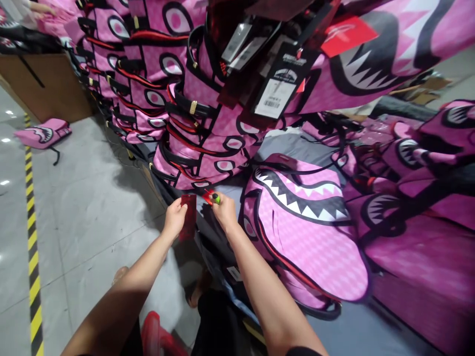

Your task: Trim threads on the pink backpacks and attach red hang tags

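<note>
Hands meet low in the view, just in front of the desk [334, 326] edge. The left hand [174, 217] pinches a dark red tag [188, 213] by its left edge, fingers [180, 205] pressed on it. The right hand [223, 211] is closed around a small tool [215, 198] with a green tip and red parts; its exact type is too small to tell.

The tag hangs upright, long axis near vertical, flat face turned toward the camera, top end level with the tool and lower end dropping below the left wrist. The tool's tip points left, toward the tag's upper corner, with a gap between them.

To do this step well, I would judge that the tag needs holding taut and steady near its top, so the tool meets it squarely, left fingers kept out of the tip's line.

Just right of the hands lies a pink bag [308, 237] with a shark mouth; a stack of bags [178, 99] rises behind.
</note>
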The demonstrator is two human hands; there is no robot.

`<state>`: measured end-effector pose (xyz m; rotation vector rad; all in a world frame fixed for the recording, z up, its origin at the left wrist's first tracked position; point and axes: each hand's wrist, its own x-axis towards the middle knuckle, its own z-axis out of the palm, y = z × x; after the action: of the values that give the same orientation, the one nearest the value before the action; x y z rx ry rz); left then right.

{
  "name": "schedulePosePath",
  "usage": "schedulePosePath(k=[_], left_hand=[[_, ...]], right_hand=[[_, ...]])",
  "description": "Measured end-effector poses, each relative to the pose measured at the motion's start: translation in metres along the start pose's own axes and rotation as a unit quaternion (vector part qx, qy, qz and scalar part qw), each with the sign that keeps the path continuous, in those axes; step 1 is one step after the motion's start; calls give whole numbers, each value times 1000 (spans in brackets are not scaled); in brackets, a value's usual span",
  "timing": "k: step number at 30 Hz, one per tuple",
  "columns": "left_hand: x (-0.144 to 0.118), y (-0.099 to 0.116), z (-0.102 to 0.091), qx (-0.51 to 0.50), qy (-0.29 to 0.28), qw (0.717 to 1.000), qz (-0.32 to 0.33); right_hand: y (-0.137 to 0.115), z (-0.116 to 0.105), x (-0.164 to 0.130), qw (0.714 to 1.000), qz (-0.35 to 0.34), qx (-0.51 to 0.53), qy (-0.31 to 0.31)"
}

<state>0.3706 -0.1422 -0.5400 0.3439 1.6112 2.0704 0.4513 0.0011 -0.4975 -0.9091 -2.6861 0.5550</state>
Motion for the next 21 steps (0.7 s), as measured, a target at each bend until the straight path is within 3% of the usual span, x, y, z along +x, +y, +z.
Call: schedulePosePath(k=[7, 13, 21], left_hand=[[11, -17, 29, 67, -36, 995, 60], [10, -18, 31, 148, -38, 982, 106], [-3, 0, 33, 245, -22, 962, 121]], right_hand=[[6, -10, -10, 999, -25, -27, -33], [6, -10, -8, 996, -37, -60, -54], [3, -18, -13, 991, -41, -108, -63]])
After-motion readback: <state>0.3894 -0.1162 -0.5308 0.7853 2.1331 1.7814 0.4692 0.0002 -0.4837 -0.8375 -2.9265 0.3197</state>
